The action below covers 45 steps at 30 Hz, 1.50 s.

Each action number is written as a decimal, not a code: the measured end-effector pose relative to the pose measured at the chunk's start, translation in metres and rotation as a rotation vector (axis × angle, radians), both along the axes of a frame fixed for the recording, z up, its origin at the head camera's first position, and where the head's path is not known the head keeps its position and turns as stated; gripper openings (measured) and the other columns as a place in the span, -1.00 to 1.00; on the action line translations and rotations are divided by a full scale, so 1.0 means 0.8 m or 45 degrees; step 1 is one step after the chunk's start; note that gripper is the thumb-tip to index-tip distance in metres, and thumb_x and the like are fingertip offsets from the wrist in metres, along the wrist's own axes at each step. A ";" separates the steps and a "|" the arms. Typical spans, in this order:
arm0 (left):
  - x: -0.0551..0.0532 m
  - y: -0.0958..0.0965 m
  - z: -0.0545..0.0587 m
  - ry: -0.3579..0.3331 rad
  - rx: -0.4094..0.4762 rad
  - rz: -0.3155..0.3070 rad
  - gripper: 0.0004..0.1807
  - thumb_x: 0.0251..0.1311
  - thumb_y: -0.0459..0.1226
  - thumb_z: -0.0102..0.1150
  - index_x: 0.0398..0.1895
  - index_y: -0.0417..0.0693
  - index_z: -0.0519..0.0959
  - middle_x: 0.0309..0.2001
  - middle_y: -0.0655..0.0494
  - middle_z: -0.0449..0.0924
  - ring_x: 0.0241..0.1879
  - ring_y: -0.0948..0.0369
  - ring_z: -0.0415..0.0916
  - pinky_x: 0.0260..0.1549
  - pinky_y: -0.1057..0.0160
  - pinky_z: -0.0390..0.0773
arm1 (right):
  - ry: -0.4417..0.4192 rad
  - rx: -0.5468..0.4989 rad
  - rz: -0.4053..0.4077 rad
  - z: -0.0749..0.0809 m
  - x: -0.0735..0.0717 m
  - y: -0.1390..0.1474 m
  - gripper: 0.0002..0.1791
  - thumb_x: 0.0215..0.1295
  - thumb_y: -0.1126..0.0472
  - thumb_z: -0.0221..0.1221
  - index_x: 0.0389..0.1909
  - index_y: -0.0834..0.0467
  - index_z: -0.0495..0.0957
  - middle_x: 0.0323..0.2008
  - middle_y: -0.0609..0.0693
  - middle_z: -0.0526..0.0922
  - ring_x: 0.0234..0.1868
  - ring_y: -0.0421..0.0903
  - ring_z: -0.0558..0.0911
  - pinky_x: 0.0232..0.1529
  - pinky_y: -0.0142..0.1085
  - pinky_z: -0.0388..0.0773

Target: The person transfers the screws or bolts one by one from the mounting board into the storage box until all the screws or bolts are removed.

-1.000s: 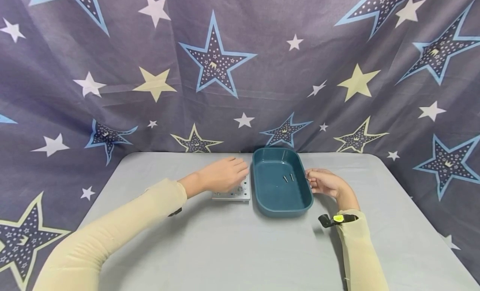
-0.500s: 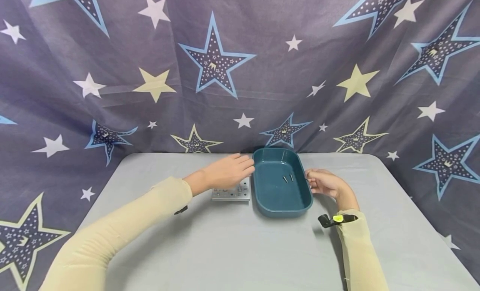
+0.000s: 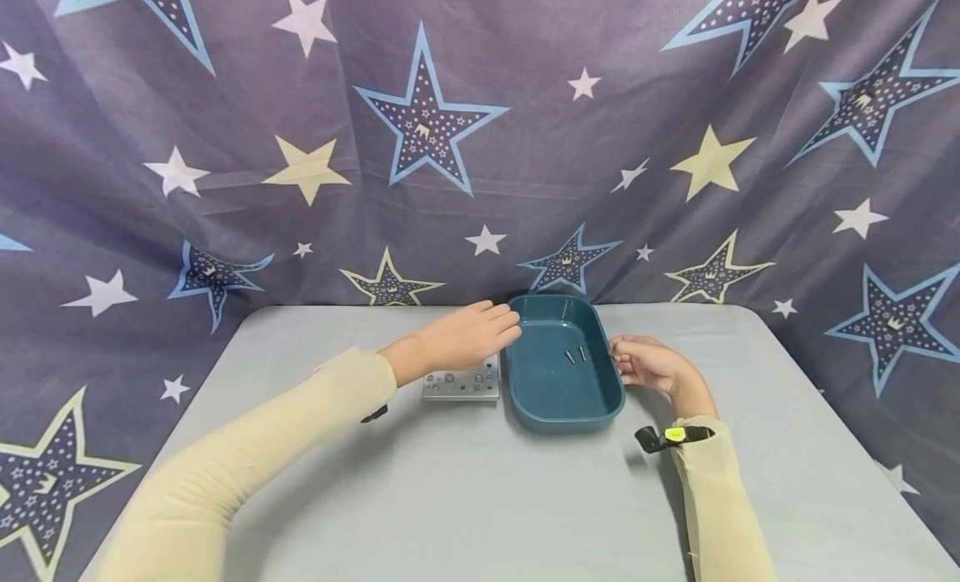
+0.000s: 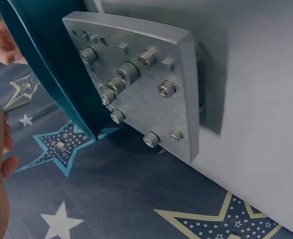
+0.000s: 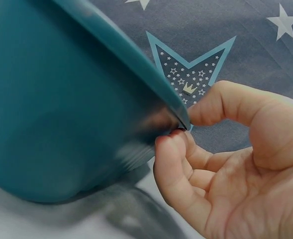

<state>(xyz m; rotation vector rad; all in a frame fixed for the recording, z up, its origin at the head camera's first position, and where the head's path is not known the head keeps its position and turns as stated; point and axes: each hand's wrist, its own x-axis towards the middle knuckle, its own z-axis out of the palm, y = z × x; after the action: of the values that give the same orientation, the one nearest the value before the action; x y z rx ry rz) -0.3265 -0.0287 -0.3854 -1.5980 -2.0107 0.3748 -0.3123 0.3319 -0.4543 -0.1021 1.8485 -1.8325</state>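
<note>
In the left wrist view my left hand (image 3: pixel 472 336) pinches a slim metal screw (image 4: pixel 17 106), of which only the shank shows. This hand is above the metal plate's far right corner, by the left rim of the teal tray (image 3: pixel 562 403). Below it lies the metal plate (image 3: pixel 461 388), studded with several socket-head screws (image 4: pixel 129 73) of different sizes and some bare holes. My right hand (image 3: pixel 648 365) grips the tray's right rim between thumb and forefinger. Two small screws (image 3: pixel 576 355) lie on the tray's floor.
A pale grey table (image 3: pixel 480 499) carries the tray and the plate, which stand side by side. Behind the table's far edge hangs a dark cloth (image 3: pixel 247 148) printed with stars. The tray's raised wall separates its inside from the plate.
My left hand has moved right and slightly away from me, from over the plate to the tray's left rim. The right hand keeps its grip, and the tray has not moved.
</note>
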 end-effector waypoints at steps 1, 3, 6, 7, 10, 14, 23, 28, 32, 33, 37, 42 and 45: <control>0.000 0.001 0.001 0.000 -0.005 0.005 -0.62 0.22 -0.42 0.13 0.13 -0.14 0.51 0.07 -0.03 0.59 0.07 0.07 0.52 0.06 0.13 0.58 | -0.001 0.003 0.000 0.000 0.000 0.000 -0.83 0.45 0.35 -0.17 -0.20 0.11 0.39 -0.49 -0.22 0.55 -0.40 -0.31 0.55 -0.29 -0.39 0.59; 0.001 0.004 0.003 -0.005 -0.014 0.017 -0.62 0.22 -0.42 0.13 0.13 -0.14 0.51 0.07 -0.04 0.59 0.09 0.07 0.53 0.08 0.13 0.58 | -0.005 0.005 -0.002 0.000 -0.001 0.000 -0.83 0.45 0.35 -0.17 -0.20 0.11 0.39 -0.49 -0.22 0.55 -0.40 -0.30 0.55 -0.28 -0.38 0.59; 0.001 0.008 0.006 -0.021 -0.040 0.046 -0.61 0.24 -0.41 0.13 0.15 -0.15 0.51 0.12 -0.05 0.59 0.14 0.06 0.53 0.13 0.12 0.57 | -0.009 0.000 -0.001 -0.001 -0.001 0.000 -0.83 0.44 0.36 -0.16 -0.20 0.11 0.40 -0.50 -0.22 0.54 -0.40 -0.31 0.54 -0.29 -0.39 0.58; 0.002 0.010 0.007 -0.025 -0.045 0.052 -0.61 0.24 -0.41 0.13 0.15 -0.15 0.51 0.12 -0.06 0.59 0.15 0.06 0.53 0.13 0.12 0.57 | -0.010 -0.001 -0.001 -0.001 -0.002 0.000 -0.83 0.44 0.36 -0.17 -0.21 0.11 0.40 -0.50 -0.22 0.54 -0.41 -0.31 0.54 -0.29 -0.39 0.58; 0.001 0.015 0.009 -0.028 -0.049 0.061 -0.61 0.27 -0.40 0.13 0.17 -0.16 0.51 0.15 -0.07 0.60 0.18 0.05 0.53 0.16 0.11 0.57 | -0.010 -0.002 -0.004 -0.001 -0.002 0.000 -0.83 0.44 0.36 -0.17 -0.22 0.10 0.40 -0.50 -0.22 0.53 -0.41 -0.31 0.54 -0.30 -0.39 0.58; -0.001 0.021 0.011 -0.027 -0.023 0.050 -0.62 0.25 -0.42 0.16 0.14 -0.16 0.52 0.14 -0.08 0.60 0.16 0.04 0.54 0.12 0.11 0.59 | -0.008 -0.005 -0.004 -0.001 -0.002 0.000 -0.83 0.43 0.36 -0.16 -0.22 0.10 0.39 -0.50 -0.21 0.52 -0.42 -0.31 0.54 -0.31 -0.40 0.58; -0.011 0.030 0.015 -0.083 0.033 0.099 -0.68 0.24 -0.40 0.17 0.07 -0.14 0.54 0.02 -0.01 0.60 -0.02 0.09 0.52 -0.02 0.16 0.59 | 0.004 0.003 0.002 0.000 -0.002 -0.001 -0.83 0.44 0.36 -0.17 -0.23 0.10 0.39 -0.51 -0.22 0.51 -0.42 -0.32 0.52 -0.31 -0.39 0.58; -0.015 0.032 0.019 -0.150 0.073 0.138 -0.73 0.30 -0.39 0.14 0.06 -0.16 0.56 -0.03 -0.01 0.61 -0.04 0.08 0.54 -0.01 0.14 0.60 | 0.001 0.003 0.000 0.000 -0.002 -0.001 -0.83 0.44 0.36 -0.16 -0.23 0.10 0.39 -0.50 -0.22 0.53 -0.41 -0.31 0.54 -0.30 -0.39 0.58; -0.018 0.034 0.020 -0.183 0.118 0.162 -0.78 0.36 -0.36 0.12 0.02 -0.15 0.58 -0.08 0.01 0.61 -0.06 0.08 0.55 -0.03 0.14 0.60 | -0.001 0.000 0.000 -0.001 -0.002 0.000 -0.82 0.45 0.36 -0.17 -0.23 0.10 0.39 -0.50 -0.21 0.53 -0.41 -0.31 0.54 -0.30 -0.38 0.59; -0.019 0.034 0.021 -0.192 0.124 0.169 -0.80 0.37 -0.35 0.12 0.01 -0.14 0.58 -0.09 0.01 0.61 -0.08 0.09 0.55 -0.04 0.15 0.60 | 0.000 -0.002 0.000 -0.001 -0.002 -0.001 -0.82 0.45 0.36 -0.17 -0.22 0.10 0.39 -0.50 -0.21 0.53 -0.41 -0.31 0.54 -0.30 -0.38 0.59; -0.019 0.038 0.025 -0.233 0.140 0.187 -0.83 0.35 -0.36 0.13 -0.04 -0.13 0.58 -0.16 0.04 0.59 -0.14 0.10 0.54 -0.09 0.17 0.60 | 0.000 -0.007 -0.007 -0.001 -0.001 -0.001 -0.82 0.44 0.36 -0.17 -0.22 0.10 0.40 -0.48 -0.21 0.55 -0.40 -0.31 0.55 -0.31 -0.39 0.60; -0.018 0.047 0.030 -0.298 0.151 0.205 -0.86 0.40 -0.35 0.09 -0.07 -0.13 0.59 -0.18 0.04 0.59 -0.16 0.11 0.55 -0.09 0.17 0.60 | 0.001 -0.009 -0.005 -0.001 -0.002 -0.001 -0.82 0.44 0.36 -0.17 -0.22 0.10 0.40 -0.49 -0.21 0.54 -0.41 -0.31 0.54 -0.32 -0.39 0.59; -0.018 0.054 0.032 -0.332 0.139 0.231 -0.86 0.44 -0.32 0.06 -0.07 -0.13 0.59 -0.17 0.04 0.60 -0.15 0.12 0.56 -0.09 0.18 0.59 | 0.000 -0.011 0.001 -0.001 -0.002 -0.001 -0.82 0.44 0.36 -0.17 -0.23 0.10 0.40 -0.49 -0.21 0.53 -0.41 -0.31 0.54 -0.32 -0.39 0.59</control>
<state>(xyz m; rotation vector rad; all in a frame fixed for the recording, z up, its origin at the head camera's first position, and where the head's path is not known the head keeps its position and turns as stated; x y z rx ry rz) -0.3406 0.0144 -0.3598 -1.4641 -2.3388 0.1238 -0.3141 0.3313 -0.4555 -0.1056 1.8403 -1.8406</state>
